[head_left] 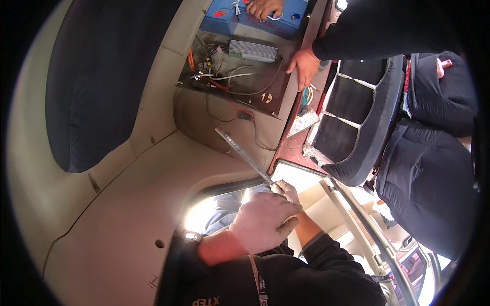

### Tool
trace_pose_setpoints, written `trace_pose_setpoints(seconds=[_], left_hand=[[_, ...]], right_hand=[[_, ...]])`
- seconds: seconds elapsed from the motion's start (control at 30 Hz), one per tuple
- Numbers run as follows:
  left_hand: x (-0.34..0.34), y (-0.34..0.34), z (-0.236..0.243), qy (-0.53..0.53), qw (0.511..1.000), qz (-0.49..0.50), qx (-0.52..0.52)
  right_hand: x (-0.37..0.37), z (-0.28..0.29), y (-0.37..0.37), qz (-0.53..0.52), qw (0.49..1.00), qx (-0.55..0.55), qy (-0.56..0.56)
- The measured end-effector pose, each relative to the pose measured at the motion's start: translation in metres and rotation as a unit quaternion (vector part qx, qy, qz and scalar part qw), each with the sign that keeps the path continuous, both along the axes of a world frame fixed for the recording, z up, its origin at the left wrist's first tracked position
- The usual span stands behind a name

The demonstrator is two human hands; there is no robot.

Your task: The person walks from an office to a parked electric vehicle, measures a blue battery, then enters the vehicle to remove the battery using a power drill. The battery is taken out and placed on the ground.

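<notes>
While the right hand point(287, 192) holds a metal strip point(245, 155) in its fingers | strip: in front of beige panel point(201, 120) | left hand point(264, 219): beside right, can't tell its grip

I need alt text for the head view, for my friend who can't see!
A gloved right hand holds a long, narrow strip, the gloved left hand close by. Beyond, another person's bare hand rests on a blue box near wires.

A slim silvery strip point(244, 154) slants, held near one end.
</notes>
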State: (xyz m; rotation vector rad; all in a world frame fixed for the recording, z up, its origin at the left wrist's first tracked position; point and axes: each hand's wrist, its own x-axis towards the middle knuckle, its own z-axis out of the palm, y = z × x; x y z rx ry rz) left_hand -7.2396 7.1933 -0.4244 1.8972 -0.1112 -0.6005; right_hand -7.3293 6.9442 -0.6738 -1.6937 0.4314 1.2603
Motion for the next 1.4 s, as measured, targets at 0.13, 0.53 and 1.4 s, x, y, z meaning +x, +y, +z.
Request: trace_pose_setpoints(seconds=[0.13,0.53,1.4], left_hand=[[-0.004,-0.002,-0.001,-0.029,0.999,0.029,-0.005],[-0.009,-0.002,-0.004,-0.013,1.000,-0.007,-0.001],[-0.006,0.000,0.000,0.014,0.999,-0.034,0.026]], right_hand=[[-0.031,-0.022,-0.005,-0.145,0.985,0.062,0.066],[0.113,0.048,0.063,0.113,0.930,-0.224,-0.268],[0.118,0.045,0.087,0.189,0.907,-0.115,-0.359]])
